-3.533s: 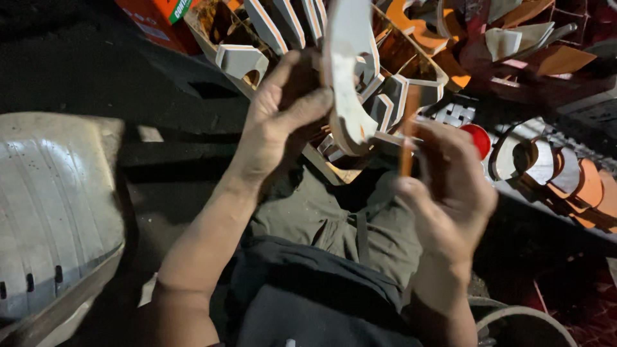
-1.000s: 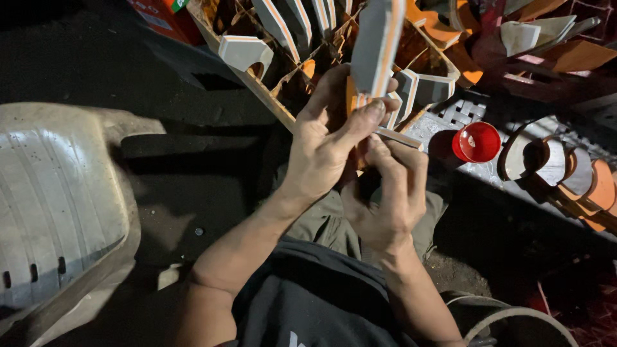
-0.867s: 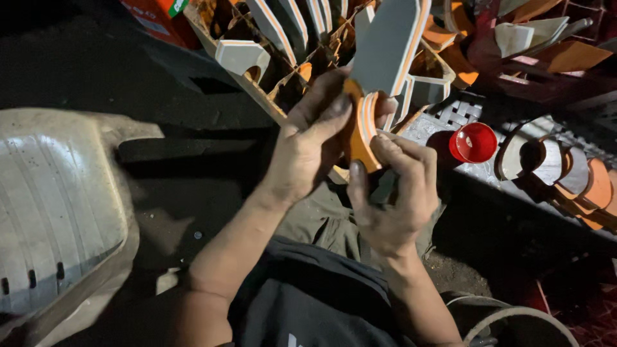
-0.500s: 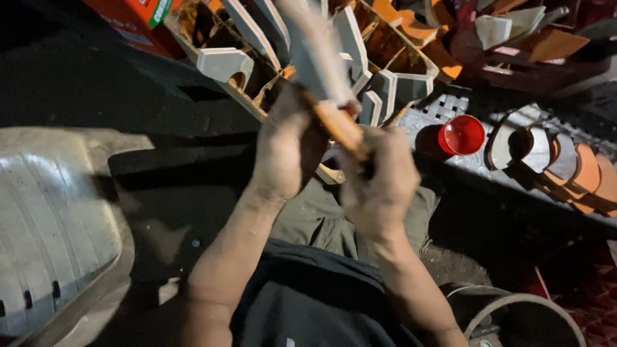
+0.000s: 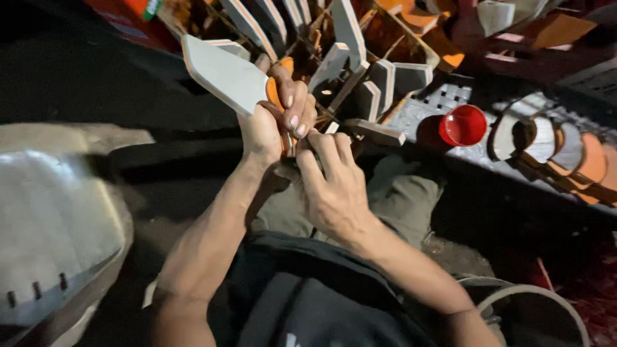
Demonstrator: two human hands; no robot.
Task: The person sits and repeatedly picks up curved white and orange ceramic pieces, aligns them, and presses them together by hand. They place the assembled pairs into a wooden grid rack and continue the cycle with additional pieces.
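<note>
Your left hand (image 5: pixel 273 125) clenched the sole (image 5: pixel 222 74) at its heel, up over the lap — right hand (image 5: pixel 334 186) pinched the orange edge. Risk imo: grip was narrow, sole could've twisted out & dropped into the pile (image 5: pixel 360 83).

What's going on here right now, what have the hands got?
A seated person grips a flat grey sole-shaped piece with an orange edge in the left hand. The right hand presses against its lower end. A crate of similar pieces and a small red bowl lie just beyond.

Dark floor (image 5: pixel 96 96) bears, seemingly, sole pieces (image 5: pixel 385 77).
</note>
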